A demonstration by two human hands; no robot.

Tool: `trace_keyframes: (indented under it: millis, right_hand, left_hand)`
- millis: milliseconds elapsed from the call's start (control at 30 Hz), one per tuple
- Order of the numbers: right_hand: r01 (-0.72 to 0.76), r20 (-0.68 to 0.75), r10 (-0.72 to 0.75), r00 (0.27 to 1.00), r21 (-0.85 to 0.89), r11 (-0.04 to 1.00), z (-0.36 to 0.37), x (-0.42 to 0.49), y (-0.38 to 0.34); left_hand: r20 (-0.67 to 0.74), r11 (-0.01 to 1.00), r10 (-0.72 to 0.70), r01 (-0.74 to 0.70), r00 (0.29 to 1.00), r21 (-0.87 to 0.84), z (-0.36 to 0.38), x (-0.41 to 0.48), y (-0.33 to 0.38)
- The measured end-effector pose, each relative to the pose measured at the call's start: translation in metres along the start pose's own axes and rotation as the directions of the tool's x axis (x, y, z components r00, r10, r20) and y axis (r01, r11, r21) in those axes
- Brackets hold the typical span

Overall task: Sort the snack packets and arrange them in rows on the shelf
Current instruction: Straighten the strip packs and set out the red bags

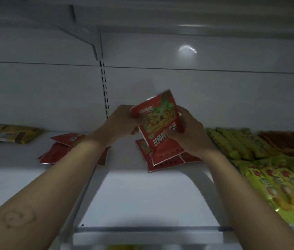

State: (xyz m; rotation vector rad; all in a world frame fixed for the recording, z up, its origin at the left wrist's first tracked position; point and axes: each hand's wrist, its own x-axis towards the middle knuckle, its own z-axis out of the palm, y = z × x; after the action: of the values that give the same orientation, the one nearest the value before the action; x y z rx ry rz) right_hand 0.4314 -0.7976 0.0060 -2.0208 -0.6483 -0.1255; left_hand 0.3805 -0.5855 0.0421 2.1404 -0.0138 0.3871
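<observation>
Left grip [117, 121] and right grip [191, 135] hold a shiny red snack packet [160, 127] that could slip if they loosen.

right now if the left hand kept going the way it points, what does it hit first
Likely the white back panel behind the red packet the left hand holds; depth is unclear.
</observation>
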Motion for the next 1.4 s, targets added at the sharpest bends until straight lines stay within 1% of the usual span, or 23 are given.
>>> trace_keyframes:
  millis: [33, 100, 133, 167, 200, 233, 267, 300, 367, 400, 433, 467, 567, 600, 667, 733, 800, 867, 1033, 1200, 1267, 1333, 1400]
  right_hand:
    - [-0.012, -0.051, 0.012, 0.999, 0.003, 1.0, -0.007, 0.005, 0.002]
    - [-0.066, -0.252, 0.055, 0.966, -0.036, 0.997, -0.02, 0.015, 0.011]
    - [-0.114, -0.348, 0.092, 0.933, -0.044, 0.993, -0.028, 0.018, 0.018]
    - [-0.167, -0.403, 0.138, 0.905, -0.037, 0.985, -0.034, 0.021, 0.026]
    - [-0.219, -0.415, 0.183, 0.891, -0.039, 0.975, -0.039, 0.021, 0.033]
    - [-0.273, -0.396, 0.225, 0.89, -0.069, 0.96, -0.041, 0.022, 0.04]
    - [-0.323, -0.353, 0.258, 0.899, -0.139, 0.936, -0.04, 0.021, 0.047]
    - [-0.364, -0.308, 0.283, 0.908, -0.248, 0.898, -0.037, 0.021, 0.054]
    - [-0.416, -0.256, 0.329, 0.909, -0.503, 0.758, -0.026, 0.017, 0.068]
    - [-0.428, -0.244, 0.353, 0.903, -0.579, 0.694, -0.021, 0.015, 0.074]
    - [-0.429, -0.232, 0.368, 0.9, -0.611, 0.665, -0.017, 0.012, 0.079]
    - [-0.426, -0.216, 0.377, 0.901, -0.611, 0.667, -0.016, 0.01, 0.08]
    - [-0.369, -0.18, 0.327, 0.928, -0.568, 0.736, -0.021, 0.006, 0.08]
    - [-0.341, -0.165, 0.306, 0.938, -0.599, 0.724, -0.023, 0.005, 0.079]
    - [-0.283, -0.105, 0.294, 0.95, -0.687, 0.669, -0.022, 0.0, 0.08]
    - [-0.272, -0.048, 0.333, 0.942, -0.688, 0.673, -0.018, -0.005, 0.081]
    - [-0.317, -0.092, 0.347, 0.934, -0.661, 0.68, -0.016, -0.007, 0.081]
    - [-0.336, -0.143, 0.329, 0.933, -0.674, 0.658, -0.015, -0.006, 0.08]
    - [-0.365, -0.174, 0.342, 0.923, -0.674, 0.642, -0.01, -0.007, 0.079]
    - [-0.381, -0.24, 0.296, 0.924, -0.611, 0.694, -0.015, -0.006, 0.083]
    - [-0.389, -0.258, 0.291, 0.921, -0.623, 0.679, -0.013, -0.006, 0.083]
    - [-0.358, -0.272, 0.234, 0.934, -0.675, 0.645, -0.009, -0.005, 0.081]
    - [-0.281, -0.273, 0.114, 0.955, -0.719, 0.636, -0.002, -0.005, 0.074]
  left_hand:
    - [-0.006, 1.0, 0.006, -0.006, 1.0, -0.014, 0.007, 0.003, 0.005]
    - [-0.032, 0.999, -0.051, 0.051, 0.998, -0.001, 0.023, 0.003, 0.006]
    - [-0.015, 0.993, -0.083, 0.084, 0.996, 0.088, 0.031, 0.0, 0.002]
    - [0.051, 0.971, -0.113, 0.099, 0.992, 0.22, 0.039, -0.006, -0.006]
    - [0.149, 0.936, -0.154, 0.095, 0.977, 0.338, 0.048, -0.012, -0.015]
    - [0.236, 0.902, -0.2, 0.085, 0.951, 0.423, 0.057, -0.019, -0.025]
    - [0.291, 0.871, -0.241, 0.074, 0.926, 0.486, 0.066, -0.024, -0.033]
    - [0.308, 0.838, -0.261, 0.056, 0.915, 0.543, 0.074, -0.029, -0.041]
    - [0.283, 0.768, -0.253, 0.014, 0.925, 0.64, 0.089, -0.033, -0.053]
    - [0.272, 0.752, -0.237, -0.001, 0.933, 0.659, 0.094, -0.033, -0.056]
    - [0.268, 0.753, -0.222, -0.01, 0.937, 0.658, 0.098, -0.032, -0.058]
    - [0.273, 0.762, -0.209, -0.019, 0.939, 0.647, 0.101, -0.03, -0.061]
    - [0.302, 0.784, -0.185, -0.045, 0.935, 0.619, 0.108, -0.022, -0.068]
    - [0.304, 0.789, -0.176, -0.05, 0.936, 0.612, 0.111, -0.02, -0.07]
    - [0.291, 0.804, -0.149, -0.056, 0.945, 0.592, 0.118, -0.017, -0.074]
    - [0.261, 0.82, -0.114, -0.057, 0.959, 0.569, 0.124, -0.017, -0.077]
    - [0.232, 0.818, -0.068, -0.079, 0.97, 0.57, 0.128, -0.016, -0.079]
    - [0.226, 0.823, -0.013, -0.118, 0.974, 0.555, 0.129, -0.015, -0.081]
    - [0.241, 0.841, 0.072, -0.189, 0.968, 0.507, 0.128, -0.017, -0.083]
    - [0.244, 0.854, 0.068, -0.183, 0.967, 0.487, 0.129, -0.016, -0.084]
    - [0.249, 0.854, 0.069, -0.187, 0.966, 0.485, 0.129, -0.016, -0.084]
    - [0.253, 0.856, 0.068, -0.186, 0.965, 0.482, 0.129, -0.016, -0.082]
    - [0.239, 0.852, 0.066, -0.179, 0.969, 0.492, 0.127, -0.018, -0.079]
